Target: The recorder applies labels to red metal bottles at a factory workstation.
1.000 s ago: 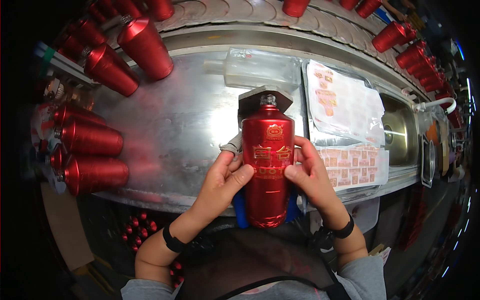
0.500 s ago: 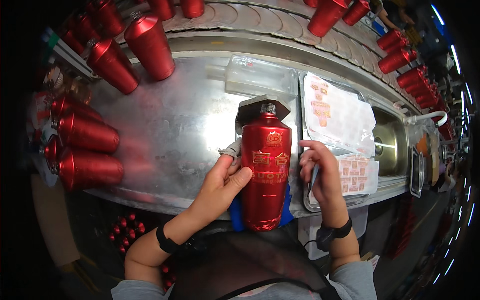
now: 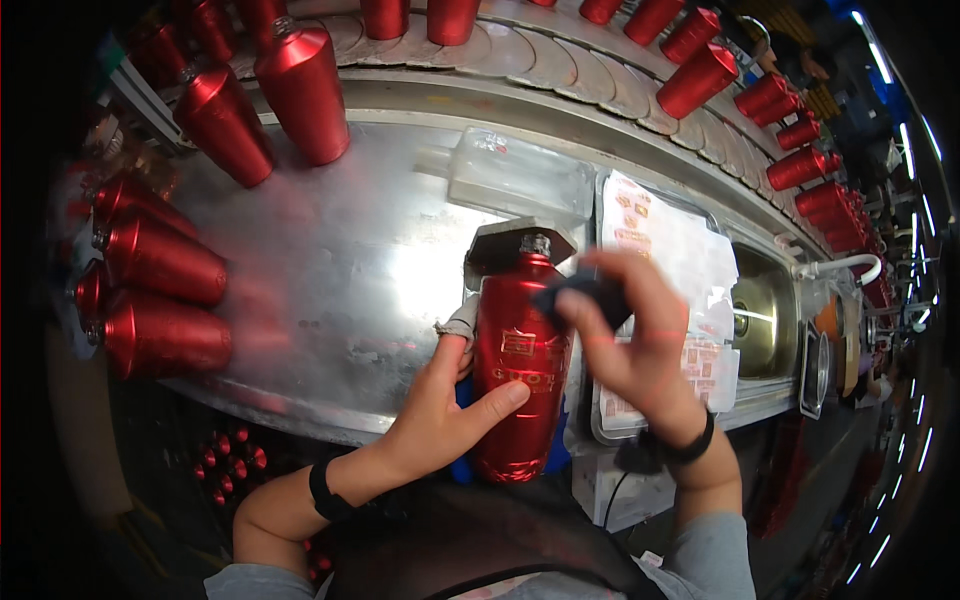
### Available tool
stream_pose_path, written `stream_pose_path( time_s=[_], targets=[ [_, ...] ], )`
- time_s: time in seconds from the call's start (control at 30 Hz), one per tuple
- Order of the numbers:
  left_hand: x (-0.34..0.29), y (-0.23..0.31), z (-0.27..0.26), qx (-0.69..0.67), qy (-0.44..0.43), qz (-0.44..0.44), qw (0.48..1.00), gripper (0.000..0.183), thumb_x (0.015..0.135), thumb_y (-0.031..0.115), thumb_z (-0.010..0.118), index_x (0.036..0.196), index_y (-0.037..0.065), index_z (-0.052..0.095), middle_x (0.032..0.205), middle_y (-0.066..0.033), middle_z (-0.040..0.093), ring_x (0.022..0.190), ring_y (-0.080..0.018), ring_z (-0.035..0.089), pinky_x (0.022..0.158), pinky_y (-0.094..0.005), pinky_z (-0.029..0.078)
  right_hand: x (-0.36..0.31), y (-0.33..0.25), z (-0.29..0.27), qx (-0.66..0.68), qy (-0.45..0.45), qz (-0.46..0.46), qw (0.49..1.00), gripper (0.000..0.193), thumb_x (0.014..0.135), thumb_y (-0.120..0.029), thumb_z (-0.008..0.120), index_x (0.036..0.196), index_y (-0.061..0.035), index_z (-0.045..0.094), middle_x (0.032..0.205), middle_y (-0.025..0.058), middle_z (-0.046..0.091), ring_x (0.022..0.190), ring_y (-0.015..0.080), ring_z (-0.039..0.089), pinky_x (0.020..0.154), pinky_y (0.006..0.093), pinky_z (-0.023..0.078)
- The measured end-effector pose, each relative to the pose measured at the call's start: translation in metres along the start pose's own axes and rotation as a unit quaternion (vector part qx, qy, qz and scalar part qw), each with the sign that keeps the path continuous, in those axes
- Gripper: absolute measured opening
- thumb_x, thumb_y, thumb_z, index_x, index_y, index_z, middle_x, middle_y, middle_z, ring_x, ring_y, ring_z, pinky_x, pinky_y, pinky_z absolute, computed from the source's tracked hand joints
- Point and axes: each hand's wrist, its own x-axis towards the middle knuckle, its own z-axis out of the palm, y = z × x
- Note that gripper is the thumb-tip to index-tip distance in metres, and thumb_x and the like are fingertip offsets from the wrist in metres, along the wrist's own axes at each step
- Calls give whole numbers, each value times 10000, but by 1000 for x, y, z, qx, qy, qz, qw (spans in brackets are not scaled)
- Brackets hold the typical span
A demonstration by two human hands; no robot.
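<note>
A glossy red bottle (image 3: 518,325) with gold lettering lies tilted toward me, its clear glass neck resting in a dark notched holder (image 3: 492,247). My left hand (image 3: 435,415) grips the bottle from the left, thumb across its lower front; a greyish wrap (image 3: 462,318) covers a fingertip. My right hand (image 3: 645,345), smeared by motion, pinches a dark blue-black pad-like piece (image 3: 598,300) against the bottle's upper right side. Its exact kind is blurred. Blue material (image 3: 558,432) shows beneath the bottle's lower end.
Printed label sheets (image 3: 665,235) lie in a metal tray (image 3: 612,432) to the right, beside a sink (image 3: 765,345) with a white faucet (image 3: 850,262). A clear plastic box (image 3: 520,175) sits behind. Red bottles (image 3: 165,335) stand left and along the plated conveyor (image 3: 490,50).
My right hand has moved from beside the bottle up to its shoulder with the dark piece. The bottle has turned slightly, its lettering facing more left. Conveyor bottles have shifted.
</note>
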Motion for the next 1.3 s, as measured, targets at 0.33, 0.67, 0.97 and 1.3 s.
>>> stream_pose_path(
  time_s=[0.33,0.67,0.97,1.3],
  targets=[
    [1,-5,-3,25,-4,13,1000,672,915,211,726,1414,-38,352,1351,-192,548,1274,-241,531,1075,-381,409,-10,-12,-12,28,-57,67,996,265,799,-43,775,1034,7,662,847,138,667,747,249,679,668,304,522],
    [-1,-3,-2,28,-13,8,1000,676,924,245,718,1418,-26,345,1366,-194,527,1294,-234,510,1089,-382,390,-13,-3,-20,-64,11,-31,997,278,682,102,712,938,5,662,787,111,637,675,283,616,612,358,486],
    [-1,-5,-12,-83,-41,-15,996,569,1023,166,509,1504,-26,273,1426,-146,475,1301,-186,482,1102,-339,366,-50,-53,-16,0,-95,-101,990,293,647,-71,751,938,-58,716,836,60,606,708,242,589,600,356,445],
    [-7,-25,-17,-116,-14,-16,993,540,1103,357,295,1470,-36,340,1407,-148,479,1347,-240,444,1130,-366,344,-54,-70,19,64,-210,-166,961,258,655,-117,733,907,-67,711,850,40,598,780,233,598,658,339,463]
  ],
)
